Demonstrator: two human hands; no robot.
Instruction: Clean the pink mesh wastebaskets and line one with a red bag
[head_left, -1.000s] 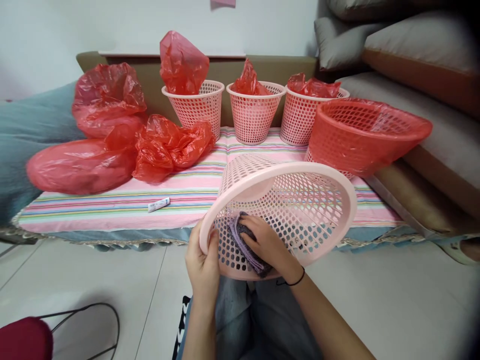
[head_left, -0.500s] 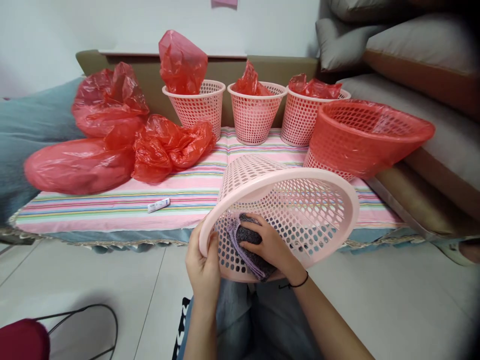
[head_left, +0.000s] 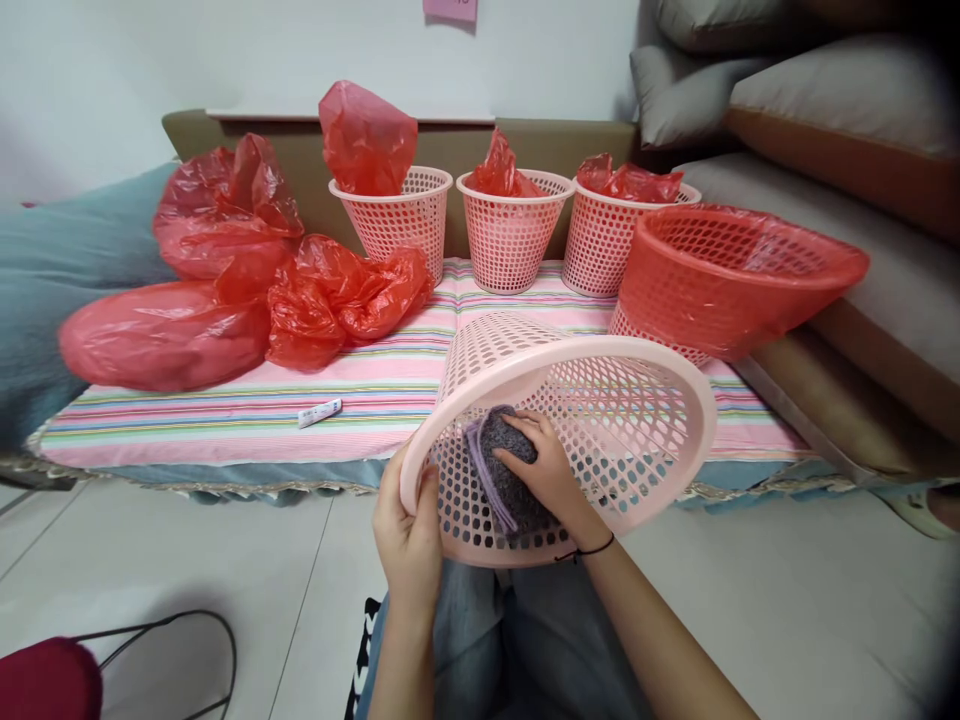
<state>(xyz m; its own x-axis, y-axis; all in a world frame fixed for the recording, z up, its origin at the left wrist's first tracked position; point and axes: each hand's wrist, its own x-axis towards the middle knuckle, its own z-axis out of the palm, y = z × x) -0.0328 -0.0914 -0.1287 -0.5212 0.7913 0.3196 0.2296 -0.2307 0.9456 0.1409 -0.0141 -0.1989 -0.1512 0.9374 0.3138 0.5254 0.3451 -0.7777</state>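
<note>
inside the tilted pink basket (head_left: 517,355), right hand (head_left: 544,468)'s fingers press grey cloth (head_left: 514,480); left hand (head_left: 411,530)'s pinch its rim.

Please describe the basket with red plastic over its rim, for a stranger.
Find the striped cloth, then the cushion stack at its right. The basket nearest the stack wears red plastic outside; the three pink baskets behind have theirs inside.

Black wristband (head_left: 598,550) (thin, knotted), blue denim trousers (head_left: 471,640)
</note>
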